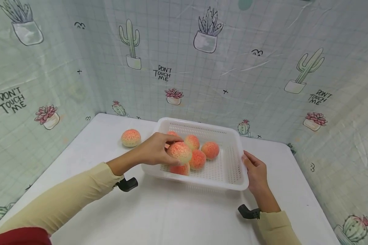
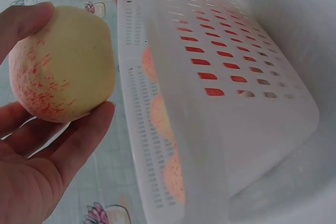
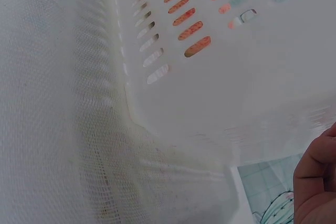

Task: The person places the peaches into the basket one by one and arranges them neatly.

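In the head view my left hand (image 1: 155, 149) grips a peach (image 1: 180, 153) above the left part of a white plastic basket (image 1: 230, 185). The left wrist view shows this peach (image 2: 68, 64), pale yellow with red speckles, between thumb and fingers, clear of the basket wall (image 2: 252, 145). Several more peaches (image 1: 210, 150) lie inside the basket, some partly hidden behind the hand and the held one. My right hand (image 1: 257, 172) holds the basket's right rim, its thumb on the near side. Only part of the right hand (image 3: 317, 182) appears in the right wrist view.
One more peach (image 1: 131, 137) sits on the white table (image 1: 171, 217), left of the basket. A patterned cloth (image 1: 184, 68) rises behind the table and along both sides. Black camera mounts (image 1: 127, 184) stick out from both wrists.
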### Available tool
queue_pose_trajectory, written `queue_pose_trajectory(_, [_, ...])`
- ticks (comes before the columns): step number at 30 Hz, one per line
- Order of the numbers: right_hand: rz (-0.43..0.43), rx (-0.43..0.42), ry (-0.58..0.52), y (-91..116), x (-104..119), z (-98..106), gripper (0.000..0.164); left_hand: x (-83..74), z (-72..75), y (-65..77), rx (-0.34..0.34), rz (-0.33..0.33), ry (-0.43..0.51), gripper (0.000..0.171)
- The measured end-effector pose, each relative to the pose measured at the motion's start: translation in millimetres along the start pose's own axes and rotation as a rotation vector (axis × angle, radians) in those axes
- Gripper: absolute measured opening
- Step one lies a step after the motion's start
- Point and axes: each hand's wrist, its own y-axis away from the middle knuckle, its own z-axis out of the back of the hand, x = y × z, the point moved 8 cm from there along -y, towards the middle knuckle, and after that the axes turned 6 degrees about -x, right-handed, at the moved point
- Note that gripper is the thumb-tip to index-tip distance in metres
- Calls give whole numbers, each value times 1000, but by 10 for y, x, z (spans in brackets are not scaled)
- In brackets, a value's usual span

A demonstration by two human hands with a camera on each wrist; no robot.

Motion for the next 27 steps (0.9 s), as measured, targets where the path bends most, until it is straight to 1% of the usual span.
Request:
queue_pose_trajectory(4, [3, 9, 0, -3, 3, -2, 54, -57, -71, -82, 40, -28, -1, 64])
queue_pose_trajectory(8, [1, 11, -13, -7, 11, -5, 52, -111, -160, -163, 95, -50, 5, 61])
queue_pose_trajectory(15, [-1, 13, -3, 7, 9, -8, 53, -161, -316, -303, 182, -91, -5, 55])
queue_pose_trajectory(21, [-2, 21, -8, -7, 6, -5, 52, -212, -426, -398, 258, -100, -16, 51])
queue_pose_trajectory(27, [2, 31, -17, -23, 9, 2, 52, -280, -495, -481, 316, -106, -41, 55])
